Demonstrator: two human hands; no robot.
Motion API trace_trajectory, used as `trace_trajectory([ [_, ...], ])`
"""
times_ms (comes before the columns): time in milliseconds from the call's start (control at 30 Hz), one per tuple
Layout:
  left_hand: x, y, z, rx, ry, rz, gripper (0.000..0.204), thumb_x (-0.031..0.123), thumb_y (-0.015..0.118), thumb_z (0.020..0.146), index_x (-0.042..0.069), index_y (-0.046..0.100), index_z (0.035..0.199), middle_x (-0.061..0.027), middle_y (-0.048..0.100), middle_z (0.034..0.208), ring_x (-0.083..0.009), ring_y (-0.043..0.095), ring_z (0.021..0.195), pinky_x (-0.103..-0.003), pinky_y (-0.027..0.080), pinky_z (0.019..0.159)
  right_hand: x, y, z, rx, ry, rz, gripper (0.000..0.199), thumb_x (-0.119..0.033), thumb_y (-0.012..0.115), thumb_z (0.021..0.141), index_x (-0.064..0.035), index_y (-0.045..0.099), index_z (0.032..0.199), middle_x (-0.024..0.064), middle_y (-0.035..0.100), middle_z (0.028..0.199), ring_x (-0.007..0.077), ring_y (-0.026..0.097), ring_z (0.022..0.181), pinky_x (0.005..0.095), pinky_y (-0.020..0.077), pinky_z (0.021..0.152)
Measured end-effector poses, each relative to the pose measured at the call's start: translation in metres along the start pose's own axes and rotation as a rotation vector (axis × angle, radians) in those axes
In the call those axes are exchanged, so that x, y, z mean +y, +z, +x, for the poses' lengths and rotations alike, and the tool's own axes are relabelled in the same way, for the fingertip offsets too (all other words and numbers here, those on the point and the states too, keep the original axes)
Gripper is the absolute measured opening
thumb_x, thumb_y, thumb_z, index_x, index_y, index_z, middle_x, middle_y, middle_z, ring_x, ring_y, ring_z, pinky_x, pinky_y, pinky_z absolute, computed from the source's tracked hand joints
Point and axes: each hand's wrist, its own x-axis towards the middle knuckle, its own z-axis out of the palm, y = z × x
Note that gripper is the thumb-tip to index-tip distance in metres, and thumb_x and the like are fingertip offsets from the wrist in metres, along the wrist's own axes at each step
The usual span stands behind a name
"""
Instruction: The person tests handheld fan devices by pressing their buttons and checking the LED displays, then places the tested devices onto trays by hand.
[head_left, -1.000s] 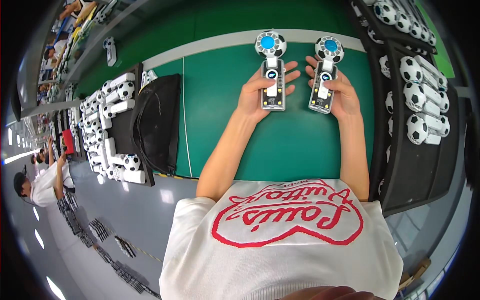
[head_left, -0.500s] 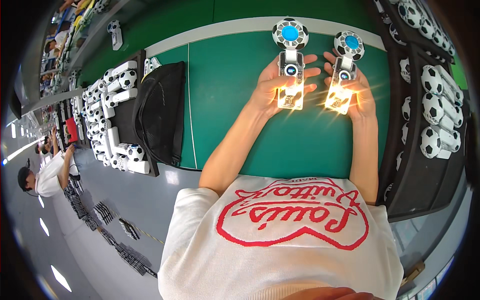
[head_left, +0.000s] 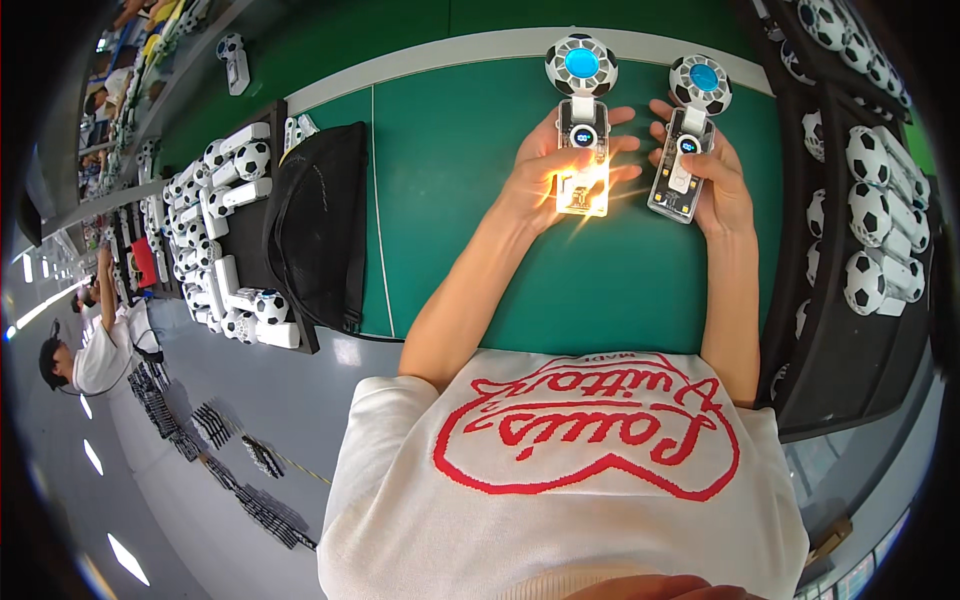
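Fingers (head_left: 624,115) of the left hand (head_left: 540,168) are grasping a brightly glowing fan (head_left: 582,110); the right hand (head_left: 730,190) is gripping a dimmer matching fan (head_left: 693,122) just beside it. Both are hovering over the green worktop (head_left: 450,200).

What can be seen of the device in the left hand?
The device has a ball-patterned black and white head, blue in the middle, on a clear, plastic-looking body. Its round display is lit and the lower body glows yellow. The left hand grips it over the green table, head outward, thumb across its front.
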Motion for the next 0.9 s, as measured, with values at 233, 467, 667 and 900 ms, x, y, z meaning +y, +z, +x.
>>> trace_trajectory([
  [233,0.0001,0.0002,-0.0006,0.004,-0.004,0.000,0.065,0.002,0.066,0.080,0.001,0.033,0.136,-0.0252,0.045,0.137,-0.0371,0.057,0.115,-0.058,0.051,0.094,-0.0012,-0.0015,0.0001,-0.013,0.011,-0.071,0.070,0.002,0.062,0.072,0.0076,0.037,0.137,0.0221,0.050,0.134,0.0231,0.059,0.109,0.0366,0.0544,0.090],
  [467,0.0019,0.0044,-0.0004,0.021,-0.008,0.007,0.063,0.000,0.064,0.080,0.001,0.034,0.135,-0.0251,0.046,0.135,-0.0370,0.057,0.115,-0.058,0.051,0.095,-0.0016,-0.0019,0.0004,-0.010,0.004,-0.081,0.069,0.001,0.060,0.074,0.0080,0.036,0.137,0.0225,0.049,0.135,0.0242,0.059,0.110,0.0384,0.0531,0.093],
  [667,0.0009,0.0059,-0.0007,0.033,-0.012,0.029,0.064,-0.002,0.062,0.079,0.001,0.032,0.135,-0.0260,0.047,0.134,-0.0379,0.056,0.116,-0.059,0.050,0.096,-0.0053,-0.0007,-0.0006,-0.033,0.045,-0.021,0.073,-0.001,0.063,0.074,0.0059,0.033,0.140,0.0243,0.045,0.138,0.0265,0.057,0.116,0.0418,0.0489,0.101],
  [900,0.0008,0.0023,0.0009,0.003,-0.025,-0.008,0.065,-0.004,0.063,0.076,0.001,0.032,0.134,-0.0261,0.047,0.133,-0.0386,0.055,0.117,-0.060,0.049,0.098,-0.0061,-0.0002,-0.0006,-0.099,0.064,0.016,0.079,-0.002,0.068,0.072,0.0045,0.030,0.141,0.0264,0.042,0.140,0.0305,0.053,0.123,0.0462,0.0427,0.108],
])
